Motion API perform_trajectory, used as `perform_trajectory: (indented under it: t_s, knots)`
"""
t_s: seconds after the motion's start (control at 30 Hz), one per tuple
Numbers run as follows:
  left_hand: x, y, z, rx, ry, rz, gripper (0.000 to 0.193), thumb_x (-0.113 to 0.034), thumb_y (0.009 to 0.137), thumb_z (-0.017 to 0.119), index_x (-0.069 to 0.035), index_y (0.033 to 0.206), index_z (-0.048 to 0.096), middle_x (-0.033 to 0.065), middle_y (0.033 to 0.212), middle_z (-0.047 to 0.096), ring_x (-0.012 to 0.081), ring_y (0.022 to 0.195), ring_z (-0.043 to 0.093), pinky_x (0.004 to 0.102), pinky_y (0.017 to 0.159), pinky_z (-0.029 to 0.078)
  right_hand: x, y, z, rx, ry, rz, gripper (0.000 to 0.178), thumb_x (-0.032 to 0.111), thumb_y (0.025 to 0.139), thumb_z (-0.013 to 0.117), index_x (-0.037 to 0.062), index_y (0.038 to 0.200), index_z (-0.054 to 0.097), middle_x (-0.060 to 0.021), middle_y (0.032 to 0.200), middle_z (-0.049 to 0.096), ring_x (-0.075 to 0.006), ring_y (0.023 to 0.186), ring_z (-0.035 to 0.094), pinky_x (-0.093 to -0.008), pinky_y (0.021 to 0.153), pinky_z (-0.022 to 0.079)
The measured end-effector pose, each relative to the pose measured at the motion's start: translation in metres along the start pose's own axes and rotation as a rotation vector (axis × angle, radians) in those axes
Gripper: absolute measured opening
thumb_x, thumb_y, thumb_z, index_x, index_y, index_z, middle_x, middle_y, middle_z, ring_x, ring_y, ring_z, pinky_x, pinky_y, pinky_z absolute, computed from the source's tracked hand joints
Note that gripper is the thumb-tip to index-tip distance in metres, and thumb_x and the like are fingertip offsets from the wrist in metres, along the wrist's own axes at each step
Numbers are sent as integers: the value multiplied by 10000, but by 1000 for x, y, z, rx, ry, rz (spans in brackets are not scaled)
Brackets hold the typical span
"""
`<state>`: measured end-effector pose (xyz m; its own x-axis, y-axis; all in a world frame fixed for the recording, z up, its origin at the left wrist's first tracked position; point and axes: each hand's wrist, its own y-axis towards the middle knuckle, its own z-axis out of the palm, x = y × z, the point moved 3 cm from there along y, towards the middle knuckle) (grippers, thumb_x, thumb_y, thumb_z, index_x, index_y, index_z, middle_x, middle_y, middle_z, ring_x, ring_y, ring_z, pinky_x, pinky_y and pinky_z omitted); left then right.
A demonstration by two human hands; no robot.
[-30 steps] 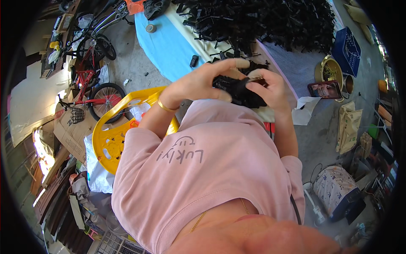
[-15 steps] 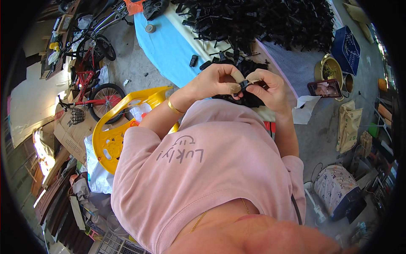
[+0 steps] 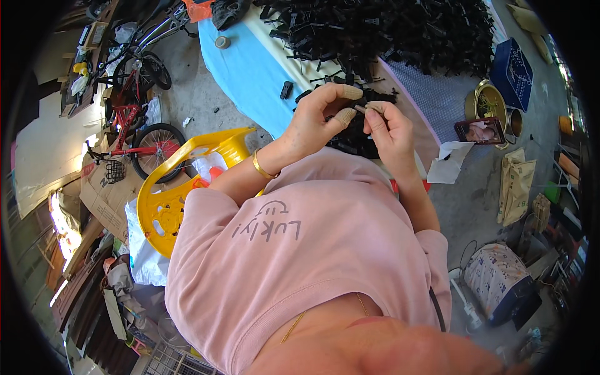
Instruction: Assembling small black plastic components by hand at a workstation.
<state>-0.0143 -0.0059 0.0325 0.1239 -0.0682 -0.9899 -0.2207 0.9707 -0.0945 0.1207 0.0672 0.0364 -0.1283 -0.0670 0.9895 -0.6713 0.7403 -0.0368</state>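
Blue-and-cream cloth (image 3: 232, 74) carries heaped black plastic parts (image 3: 387, 37); above its near edge, the right hand (image 3: 390, 126) pinches a slim dark piece (image 3: 360, 109), seemingly to leave its tip free; the left hand's (image 3: 317, 120) fingers are parted.

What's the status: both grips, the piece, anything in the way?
Right grip pinching small dark piece, exact type too small to tell. Left grip open beside it. Loose black parts close by, nothing visibly blocking.
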Motion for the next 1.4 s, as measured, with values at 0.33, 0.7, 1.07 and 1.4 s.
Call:
perform_trajectory:
  t_s: [0.33,0.7,1.07,1.4]
  knots:
    - [0,1,1,-88,100,133,247,18,759,625,11,1000,572,64,937,535,130,847,539,237,739,448,5,-2,3,49,-7,-3,147,131,896,502,6,865,573,24,626,521,-20,523,402,-168,466,310]
    - [10,6,-1,-195,531,469,222,1,671,690,-25,883,629,94,770,551,205,681,551,266,603,456,-29,20,-4,197,3,198,159,155,877,531,8,863,589,29,641,524,-28,547,437,-176,484,340]
    - [39,5,8,91,642,186,349,-75,686,686,-57,1022,594,94,1001,588,255,948,523,331,804,451,-139,102,-39,86,-1028,-76,185,176,719,601,101,883,645,-122,809,630,-293,771,600,-372,693,476]
    - [53,30,-23,-107,-298,-123,590,-64,753,665,-8,1269,386,118,1157,493,191,1051,504,310,904,417,-56,65,-30,143,-361,-74,136,97,740,650,30,858,636,-69,773,620,-159,675,587,-264,616,450]
